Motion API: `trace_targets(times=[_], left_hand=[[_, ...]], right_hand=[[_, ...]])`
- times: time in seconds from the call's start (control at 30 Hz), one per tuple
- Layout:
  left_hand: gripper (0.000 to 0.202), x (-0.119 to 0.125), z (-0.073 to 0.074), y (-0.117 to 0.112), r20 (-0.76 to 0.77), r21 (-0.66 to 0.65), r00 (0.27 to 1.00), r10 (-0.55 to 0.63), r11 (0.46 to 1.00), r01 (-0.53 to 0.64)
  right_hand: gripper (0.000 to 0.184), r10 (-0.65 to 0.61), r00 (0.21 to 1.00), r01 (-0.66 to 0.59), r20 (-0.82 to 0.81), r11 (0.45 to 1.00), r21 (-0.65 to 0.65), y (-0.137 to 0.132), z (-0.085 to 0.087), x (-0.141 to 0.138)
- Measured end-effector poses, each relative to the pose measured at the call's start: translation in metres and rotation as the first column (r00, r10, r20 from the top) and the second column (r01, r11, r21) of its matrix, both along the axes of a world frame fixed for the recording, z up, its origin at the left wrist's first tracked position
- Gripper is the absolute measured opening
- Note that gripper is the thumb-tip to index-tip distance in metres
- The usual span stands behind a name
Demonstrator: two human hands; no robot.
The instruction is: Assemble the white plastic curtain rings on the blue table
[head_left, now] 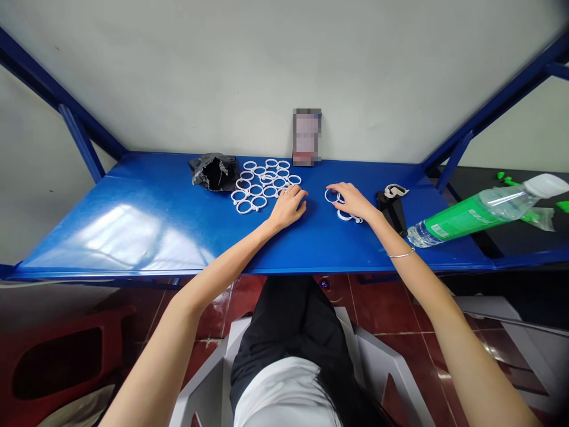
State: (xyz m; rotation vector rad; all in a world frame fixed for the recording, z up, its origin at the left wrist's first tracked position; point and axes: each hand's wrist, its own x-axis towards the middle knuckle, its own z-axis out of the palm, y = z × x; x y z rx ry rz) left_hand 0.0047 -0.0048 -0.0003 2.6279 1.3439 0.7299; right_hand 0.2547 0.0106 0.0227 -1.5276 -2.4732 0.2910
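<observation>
Several white rings (255,190), each with a small knob on its rim, lie in a loose cluster on the blue tabletop (213,231). My left hand (288,207) rests at the cluster's right edge, its thumb apart from slightly bent fingers and nothing visibly held. To the right, my right hand (353,201) has thumb and fingertips on a white ring (329,196), pinching it just above the table. Beneath that hand are more white rings (344,216), partly hidden by the fingers and palm.
A torn black plastic bag (214,172) lies left of the cluster. A phone (306,137) leans on the wall. Right of my right arm are a black object with a pale strap (392,207) and a water bottle (480,213) with a green label. Blue metal braces (82,142) flank the table.
</observation>
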Motion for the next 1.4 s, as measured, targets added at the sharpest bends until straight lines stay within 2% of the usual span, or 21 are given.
trace_targets(times=[0.07,0.3,0.4,0.47,0.53,0.6,0.7,0.77,0.93,1.1,1.27,1.4], left_hand=[[0.027,0.000,-0.001,0.000,0.004,-0.008,1.000,-0.007,1.000,0.007],[0.034,0.000,-0.005,0.003,-0.010,-0.016,0.999,-0.052,0.999,0.052],[0.031,0.000,-0.007,0.003,-0.010,-0.004,0.998,-0.057,0.998,0.057],[0.030,0.000,-0.008,0.004,0.001,0.010,0.998,-0.058,0.998,0.058],[0.028,-0.001,-0.009,0.005,0.034,0.028,0.998,-0.060,0.998,0.059],[0.024,-0.002,-0.009,0.006,0.082,0.047,0.994,-0.070,0.997,0.067],[0.023,-0.003,-0.010,0.007,0.143,0.048,0.984,-0.103,0.994,0.097],[0.026,-0.004,-0.010,0.007,0.176,0.029,0.975,-0.135,0.991,0.132],[0.046,-0.004,-0.008,0.003,0.275,-0.037,0.936,-0.220,0.970,0.239],[0.059,-0.004,-0.002,0.000,0.416,-0.218,0.900,-0.129,0.947,0.237],[0.063,-0.006,0.001,0.000,0.543,-0.333,0.838,-0.044,0.905,0.264],[0.064,-0.006,0.002,-0.001,0.606,-0.439,0.795,0.027,0.844,0.307]], right_hand=[[0.048,0.029,0.999,-0.028,-0.044,0.999,0.033,0.001,-0.003,-0.006],[0.044,0.102,0.957,-0.106,-0.273,0.994,0.002,0.006,-0.007,-0.035],[0.018,0.138,0.952,-0.137,-0.274,0.990,0.025,0.005,-0.004,-0.049],[0.017,0.140,0.936,-0.144,-0.322,0.989,0.013,0.004,-0.002,-0.057],[0.026,0.081,0.880,-0.128,-0.467,0.989,-0.070,0.003,-0.002,-0.063],[0.036,-0.041,0.758,-0.138,-0.651,0.965,-0.222,0.001,-0.002,-0.067],[0.044,-0.147,0.591,-0.188,-0.793,0.931,-0.313,0.000,-0.005,-0.068],[0.045,-0.179,0.550,-0.223,-0.816,0.910,-0.349,-0.001,-0.007,-0.065],[0.047,-0.218,0.512,-0.308,-0.831,0.856,-0.415,-0.005,-0.010,-0.059],[0.046,-0.269,0.478,-0.287,-0.836,0.852,-0.438,-0.010,-0.013,-0.064],[0.041,-0.344,0.405,-0.298,-0.847,0.826,-0.478,-0.014,-0.019,-0.067],[0.038,-0.348,0.379,-0.319,-0.857,0.820,-0.474,-0.018,-0.018,-0.069]])
